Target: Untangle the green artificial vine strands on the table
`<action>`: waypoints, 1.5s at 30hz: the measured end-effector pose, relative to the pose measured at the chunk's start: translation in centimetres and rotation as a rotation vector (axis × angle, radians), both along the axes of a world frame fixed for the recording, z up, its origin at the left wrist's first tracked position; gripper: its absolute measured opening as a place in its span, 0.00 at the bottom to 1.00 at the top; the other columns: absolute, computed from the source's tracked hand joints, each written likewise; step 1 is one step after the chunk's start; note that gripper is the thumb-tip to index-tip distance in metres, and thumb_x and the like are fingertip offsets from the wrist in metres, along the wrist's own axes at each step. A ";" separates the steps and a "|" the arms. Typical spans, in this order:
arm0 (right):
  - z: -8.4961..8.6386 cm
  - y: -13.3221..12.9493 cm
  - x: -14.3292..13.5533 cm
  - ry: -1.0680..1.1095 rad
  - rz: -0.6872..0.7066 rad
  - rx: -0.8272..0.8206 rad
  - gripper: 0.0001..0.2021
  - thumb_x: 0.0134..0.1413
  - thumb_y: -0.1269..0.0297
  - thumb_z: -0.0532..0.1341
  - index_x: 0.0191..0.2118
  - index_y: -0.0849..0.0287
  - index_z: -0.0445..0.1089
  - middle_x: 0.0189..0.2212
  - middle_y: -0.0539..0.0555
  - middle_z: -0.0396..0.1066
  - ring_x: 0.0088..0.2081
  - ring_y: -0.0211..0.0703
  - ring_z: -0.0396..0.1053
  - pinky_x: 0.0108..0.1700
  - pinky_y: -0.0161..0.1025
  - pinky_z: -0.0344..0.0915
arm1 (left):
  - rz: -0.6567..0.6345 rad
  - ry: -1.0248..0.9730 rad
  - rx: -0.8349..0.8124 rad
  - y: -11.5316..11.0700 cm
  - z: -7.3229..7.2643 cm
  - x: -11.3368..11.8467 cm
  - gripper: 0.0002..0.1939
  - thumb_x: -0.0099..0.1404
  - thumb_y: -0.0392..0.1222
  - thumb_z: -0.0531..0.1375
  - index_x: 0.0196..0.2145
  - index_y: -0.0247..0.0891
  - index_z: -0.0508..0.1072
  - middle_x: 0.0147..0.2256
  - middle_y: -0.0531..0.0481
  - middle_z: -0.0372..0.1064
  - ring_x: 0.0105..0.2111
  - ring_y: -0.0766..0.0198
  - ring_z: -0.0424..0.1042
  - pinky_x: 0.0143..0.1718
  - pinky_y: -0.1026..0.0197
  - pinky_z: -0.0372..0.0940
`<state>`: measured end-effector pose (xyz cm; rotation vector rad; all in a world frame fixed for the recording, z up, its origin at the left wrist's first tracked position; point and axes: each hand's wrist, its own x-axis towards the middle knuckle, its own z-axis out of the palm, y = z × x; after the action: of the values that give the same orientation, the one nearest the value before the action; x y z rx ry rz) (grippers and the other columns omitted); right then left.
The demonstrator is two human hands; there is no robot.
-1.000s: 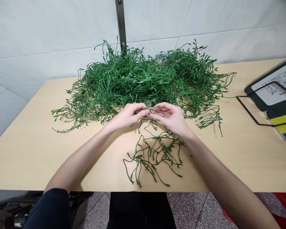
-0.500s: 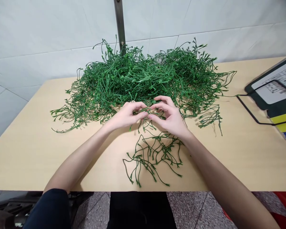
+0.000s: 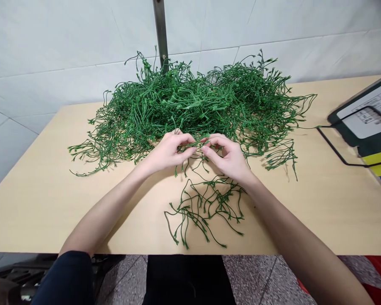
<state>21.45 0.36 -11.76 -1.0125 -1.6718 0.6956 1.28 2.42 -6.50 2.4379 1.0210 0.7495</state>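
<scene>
Tabletop (image 3: 82, 212) pale; both hands' fingers (image 3: 188, 156) nearly closed, pinching green stems (image 3: 197, 144).

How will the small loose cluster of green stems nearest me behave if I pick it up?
The small cluster looks floppy, since its thin stems bend and curl. It's probably light, with gaps showing tabletop between strands. The crossed stems and branching tips may snag, so some could drag or drop.
</scene>
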 end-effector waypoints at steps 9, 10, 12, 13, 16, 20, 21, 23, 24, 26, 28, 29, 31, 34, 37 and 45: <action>0.5 -0.2 -0.1 -0.022 0.029 0.072 0.07 0.61 0.58 0.61 0.35 0.54 0.69 0.54 0.57 0.72 0.57 0.51 0.66 0.60 0.54 0.60 | -0.001 0.021 -0.079 -0.1 0.4 -0.1 0.09 0.63 0.44 0.56 0.29 0.37 0.70 0.24 0.55 0.64 0.27 0.67 0.59 0.30 0.64 0.53; 0.5 -0.2 -0.1 -0.037 0.025 0.092 0.07 0.62 0.58 0.61 0.34 0.54 0.69 0.55 0.57 0.71 0.58 0.52 0.65 0.62 0.54 0.58 | -0.001 0.032 -0.073 -0.1 0.3 -0.1 0.08 0.62 0.43 0.57 0.27 0.37 0.69 0.23 0.56 0.63 0.26 0.67 0.58 0.31 0.63 0.53; 0.5 -0.3 -0.1 -0.028 0.048 0.067 0.09 0.63 0.55 0.60 0.35 0.53 0.68 0.52 0.57 0.72 0.56 0.51 0.66 0.61 0.53 0.59 | 0.010 0.047 -0.054 0.0 0.3 -0.1 0.07 0.59 0.41 0.58 0.25 0.37 0.67 0.22 0.56 0.61 0.26 0.67 0.58 0.31 0.63 0.53; 0.5 -0.2 -0.1 -0.007 0.057 0.030 0.09 0.63 0.54 0.59 0.36 0.53 0.67 0.47 0.56 0.74 0.52 0.50 0.69 0.58 0.51 0.62 | 0.018 0.042 -0.051 0.0 0.3 -0.1 0.07 0.57 0.41 0.59 0.24 0.37 0.67 0.22 0.56 0.61 0.26 0.68 0.58 0.31 0.64 0.53; 0.3 -0.1 -0.1 0.053 0.054 -0.089 0.13 0.62 0.48 0.59 0.37 0.53 0.67 0.34 0.52 0.71 0.37 0.45 0.70 0.44 0.44 0.68 | 0.033 -0.031 -0.099 0.1 0.3 -0.1 0.05 0.57 0.40 0.60 0.27 0.36 0.70 0.25 0.55 0.68 0.27 0.69 0.63 0.33 0.64 0.56; 0.4 0.1 -0.2 0.167 0.066 -0.115 0.17 0.58 0.44 0.61 0.35 0.53 0.67 0.38 0.54 0.72 0.44 0.46 0.71 0.49 0.44 0.67 | 0.019 -0.136 -0.206 0.2 0.4 -0.3 0.08 0.59 0.41 0.61 0.34 0.34 0.76 0.29 0.51 0.75 0.29 0.68 0.69 0.34 0.65 0.61; 0.5 0.1 -0.2 0.197 0.074 -0.110 0.17 0.58 0.43 0.61 0.35 0.53 0.67 0.41 0.55 0.73 0.48 0.48 0.71 0.52 0.45 0.66 | 0.014 -0.136 -0.221 0.2 0.5 -0.3 0.09 0.59 0.41 0.61 0.36 0.34 0.77 0.30 0.50 0.75 0.30 0.67 0.70 0.34 0.64 0.61; 0.6 0.1 -0.2 0.235 0.074 -0.120 0.18 0.57 0.42 0.62 0.34 0.53 0.67 0.40 0.55 0.73 0.49 0.48 0.71 0.53 0.45 0.66 | 0.001 -0.114 -0.235 0.3 0.6 -0.4 0.12 0.60 0.42 0.61 0.39 0.34 0.78 0.31 0.49 0.76 0.31 0.67 0.71 0.34 0.64 0.62; 0.7 0.1 -0.2 0.241 0.062 -0.137 0.19 0.56 0.42 0.62 0.34 0.53 0.67 0.37 0.54 0.73 0.46 0.47 0.72 0.50 0.44 0.67 | -0.009 -0.097 -0.237 0.3 0.6 -0.5 0.13 0.60 0.42 0.62 0.40 0.34 0.78 0.32 0.49 0.76 0.31 0.66 0.71 0.34 0.63 0.63; 0.6 0.2 -0.2 0.245 0.033 -0.177 0.20 0.54 0.40 0.63 0.33 0.53 0.67 0.29 0.51 0.70 0.36 0.43 0.71 0.42 0.42 0.69 | -0.028 -0.063 -0.227 0.3 0.7 -0.5 0.13 0.60 0.43 0.62 0.41 0.35 0.79 0.32 0.50 0.77 0.32 0.66 0.71 0.35 0.63 0.63; 0.5 0.3 -0.3 0.265 0.022 -0.211 0.21 0.52 0.38 0.63 0.33 0.53 0.67 0.27 0.49 0.70 0.31 0.41 0.70 0.38 0.40 0.70 | -0.014 -0.039 -0.192 0.3 0.6 -0.5 0.12 0.60 0.42 0.61 0.40 0.36 0.80 0.32 0.50 0.77 0.32 0.65 0.71 0.36 0.62 0.63; 0.5 0.4 -0.3 0.285 0.022 -0.225 0.22 0.51 0.38 0.64 0.33 0.53 0.67 0.27 0.49 0.71 0.31 0.41 0.71 0.37 0.40 0.70 | 0.008 -0.031 -0.173 0.4 0.5 -0.4 0.11 0.60 0.41 0.61 0.39 0.36 0.80 0.32 0.50 0.77 0.33 0.65 0.71 0.36 0.62 0.63; 0.4 0.4 -0.4 0.322 0.021 -0.262 0.22 0.49 0.37 0.65 0.33 0.53 0.66 0.28 0.50 0.73 0.31 0.41 0.73 0.36 0.40 0.71 | 0.066 -0.028 -0.140 0.4 0.1 -0.3 0.11 0.60 0.39 0.61 0.39 0.36 0.80 0.34 0.49 0.78 0.34 0.64 0.72 0.37 0.62 0.64; 0.3 0.5 -0.5 0.345 0.018 -0.322 0.23 0.48 0.38 0.66 0.33 0.53 0.66 0.29 0.51 0.74 0.28 0.42 0.74 0.32 0.40 0.72 | 0.125 -0.063 -0.126 0.6 -0.4 -0.2 0.11 0.59 0.37 0.62 0.40 0.36 0.79 0.38 0.47 0.78 0.38 0.62 0.74 0.41 0.60 0.67; 0.3 0.6 -0.5 0.356 0.029 -0.342 0.22 0.49 0.39 0.66 0.34 0.54 0.66 0.30 0.51 0.75 0.28 0.41 0.76 0.32 0.39 0.73 | 0.083 -0.134 -0.152 0.6 -0.4 -0.1 0.11 0.61 0.38 0.62 0.42 0.35 0.78 0.39 0.46 0.78 0.40 0.62 0.75 0.46 0.59 0.67; 0.3 0.4 -0.7 0.387 -0.005 -0.302 0.22 0.49 0.39 0.66 0.31 0.54 0.64 0.29 0.52 0.76 0.29 0.42 0.76 0.29 0.39 0.73 | 0.089 -0.061 -0.138 0.6 -0.2 0.0 0.10 0.66 0.44 0.60 0.39 0.37 0.78 0.33 0.49 0.76 0.33 0.64 0.70 0.35 0.61 0.62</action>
<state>20.79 0.79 -11.44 -1.0120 -1.2507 1.0892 1.30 3.00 -6.72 2.2524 1.1253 0.7509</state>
